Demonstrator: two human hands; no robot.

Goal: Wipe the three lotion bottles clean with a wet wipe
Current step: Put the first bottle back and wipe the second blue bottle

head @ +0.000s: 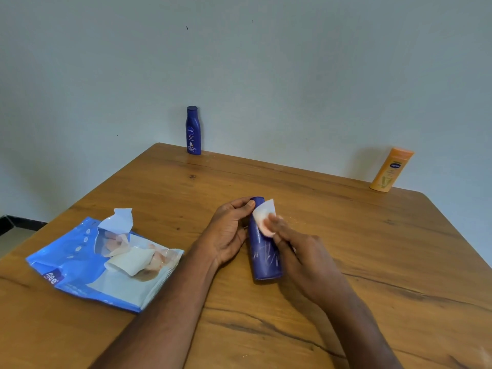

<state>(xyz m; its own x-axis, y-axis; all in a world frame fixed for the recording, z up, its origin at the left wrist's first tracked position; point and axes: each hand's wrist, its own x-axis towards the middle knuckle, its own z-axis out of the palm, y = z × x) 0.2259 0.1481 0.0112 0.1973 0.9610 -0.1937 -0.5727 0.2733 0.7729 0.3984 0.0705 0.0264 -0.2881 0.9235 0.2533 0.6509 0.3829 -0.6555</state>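
1. Gripping a dark blue lotion bottle [262, 258] near its cap end, the left hand [229, 230] has fingers and thumb curled round the upper part; left grip is grasping that bottle.
2. Bottle is tilted, cap pointing away toward the wall, base toward the person, near the middle of the tabletop [372, 249]; can't tell if the base touches the wood.
3. Right hand [306, 255] pinches a white wet wipe [264, 218] against the bottle's upper right side; right grip is grasping the wipe, fingertips on it.
4. Wipe is folded, part sticking up beside the cap.
5. Second blue lotion bottle [193, 130] stands upright at the far edge of the tabletop, by the wall, well apart from the hands.
6. Orange lotion bottle [391, 169] stands at the far right edge, leaning slightly in view, also well apart.
7. Blue wipes pack [80, 265] lies flat to the left of the left forearm, flap [118, 221] peeled open and standing up, one wipe [130, 261] sticking out of the opening.
8. Wall [266, 62] behind is plain and pale.
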